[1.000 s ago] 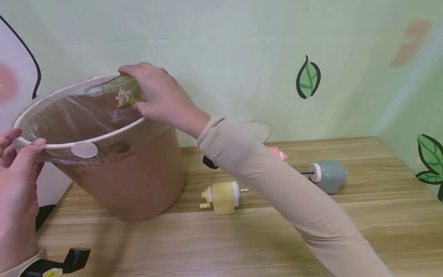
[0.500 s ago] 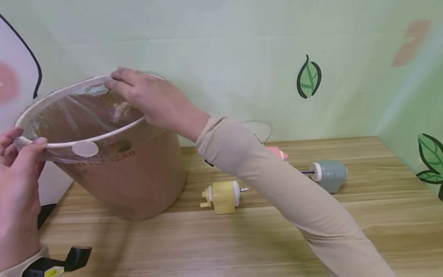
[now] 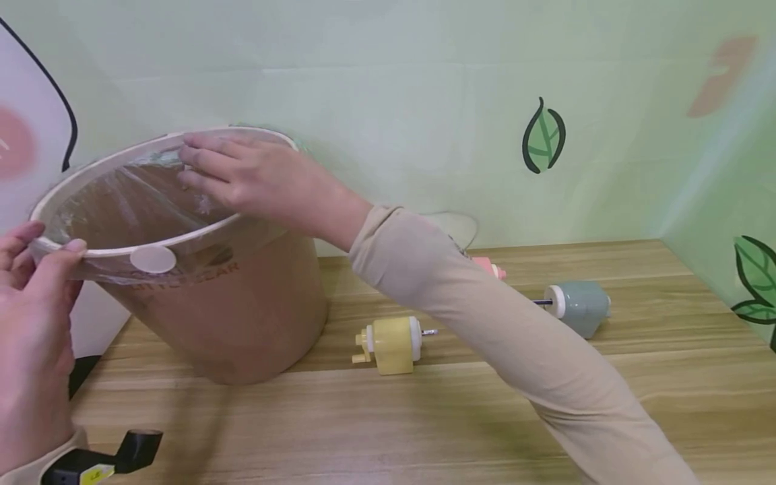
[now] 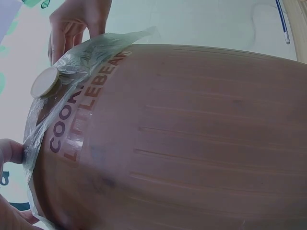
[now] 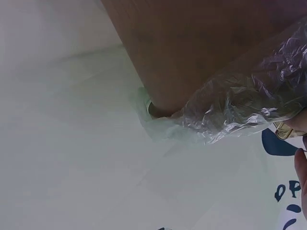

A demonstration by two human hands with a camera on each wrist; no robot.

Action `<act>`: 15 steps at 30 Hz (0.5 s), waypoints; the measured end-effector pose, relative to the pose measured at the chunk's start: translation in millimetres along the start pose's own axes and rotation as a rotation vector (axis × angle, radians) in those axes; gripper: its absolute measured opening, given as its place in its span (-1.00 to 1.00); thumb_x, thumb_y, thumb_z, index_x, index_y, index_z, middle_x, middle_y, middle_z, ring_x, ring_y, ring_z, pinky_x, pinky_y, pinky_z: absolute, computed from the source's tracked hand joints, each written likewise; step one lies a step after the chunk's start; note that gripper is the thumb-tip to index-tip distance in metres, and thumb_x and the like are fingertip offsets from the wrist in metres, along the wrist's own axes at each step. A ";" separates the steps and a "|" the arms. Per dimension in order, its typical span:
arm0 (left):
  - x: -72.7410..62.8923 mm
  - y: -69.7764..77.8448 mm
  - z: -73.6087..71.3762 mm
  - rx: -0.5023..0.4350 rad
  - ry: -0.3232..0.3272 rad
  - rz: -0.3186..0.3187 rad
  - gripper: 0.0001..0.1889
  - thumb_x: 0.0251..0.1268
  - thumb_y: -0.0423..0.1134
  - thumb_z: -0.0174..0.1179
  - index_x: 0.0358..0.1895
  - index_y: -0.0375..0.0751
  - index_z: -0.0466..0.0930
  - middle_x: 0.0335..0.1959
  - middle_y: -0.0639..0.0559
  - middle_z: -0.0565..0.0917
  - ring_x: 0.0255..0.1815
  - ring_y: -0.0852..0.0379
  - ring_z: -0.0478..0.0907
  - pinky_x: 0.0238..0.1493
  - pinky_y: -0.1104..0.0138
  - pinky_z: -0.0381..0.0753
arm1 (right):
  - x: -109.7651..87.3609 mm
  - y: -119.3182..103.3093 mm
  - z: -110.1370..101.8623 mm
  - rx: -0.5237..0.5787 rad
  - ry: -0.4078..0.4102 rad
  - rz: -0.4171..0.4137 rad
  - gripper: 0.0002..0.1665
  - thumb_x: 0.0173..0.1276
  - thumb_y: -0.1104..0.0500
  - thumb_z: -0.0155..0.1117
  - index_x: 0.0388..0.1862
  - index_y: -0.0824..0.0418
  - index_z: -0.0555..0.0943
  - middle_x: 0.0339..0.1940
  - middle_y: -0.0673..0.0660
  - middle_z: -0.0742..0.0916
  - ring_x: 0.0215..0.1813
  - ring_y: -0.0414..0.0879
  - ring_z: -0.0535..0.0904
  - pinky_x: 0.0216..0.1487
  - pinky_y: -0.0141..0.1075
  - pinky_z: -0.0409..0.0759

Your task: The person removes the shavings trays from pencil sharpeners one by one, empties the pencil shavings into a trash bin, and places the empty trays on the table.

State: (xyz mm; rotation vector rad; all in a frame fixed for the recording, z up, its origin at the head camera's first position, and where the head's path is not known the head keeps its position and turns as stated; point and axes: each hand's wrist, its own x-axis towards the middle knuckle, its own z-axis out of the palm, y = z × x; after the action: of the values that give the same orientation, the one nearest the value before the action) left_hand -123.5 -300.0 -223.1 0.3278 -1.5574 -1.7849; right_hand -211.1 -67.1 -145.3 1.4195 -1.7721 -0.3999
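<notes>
A brownish-pink bin (image 3: 261, 310) stands tilted on the wooden table at the left, lined with a clear plastic bag (image 5: 230, 112). My left hand (image 3: 36, 316) holds its near left rim, thumb on top. Over the far right part of the opening reaches my right hand (image 3: 267, 172), back of the hand upward and fingers pointing left. A bit of a translucent yellow shavings drawer (image 5: 284, 130) shows at its fingers in the right wrist view; in the head view the hand hides it.
To the bin's right stands a yellow pencil sharpener (image 3: 394, 345) with a pencil (image 3: 430, 331) in it. Farther right are a blue-grey sharpener (image 3: 583, 306) and a pink one (image 3: 485, 265), partly behind the right sleeve. A green wall (image 3: 388, 121) rises behind the table.
My right hand has turned over and lowered toward the bin's mouth, tipping the yellow drawer inward. Its clump of shavings has gone from sight. The left hand keeps its hold.
</notes>
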 end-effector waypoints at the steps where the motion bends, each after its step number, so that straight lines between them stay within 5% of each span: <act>1: 0.1 0.3 0.3 -0.001 0.001 -0.006 -0.54 0.20 -0.39 0.14 0.18 -0.06 0.32 0.11 0.00 0.31 0.04 0.17 0.28 0.33 0.28 0.09 | -0.2 -0.3 0.1 -0.007 0.002 -0.014 -0.55 0.48 0.26 -0.31 0.26 0.24 0.37 0.26 0.16 0.45 0.35 -0.01 0.24 0.37 -0.28 0.10; 15: -0.1 0.5 1.8 -0.005 0.010 -0.020 -0.54 0.19 -0.39 0.15 0.17 -0.05 0.33 0.10 0.01 0.31 0.03 0.18 0.29 0.30 0.31 0.11 | -5.0 -0.4 0.9 -0.059 0.061 -0.007 -0.54 0.49 0.29 -0.36 0.24 0.25 0.39 0.25 0.17 0.46 0.34 0.00 0.26 0.35 -0.27 0.15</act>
State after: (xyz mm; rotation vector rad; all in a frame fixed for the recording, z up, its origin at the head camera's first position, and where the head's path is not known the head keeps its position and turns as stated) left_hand -124.4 -298.5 -222.3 0.3506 -1.5481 -1.7993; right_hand -211.3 -62.9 -148.1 1.3826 -1.6931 -0.4050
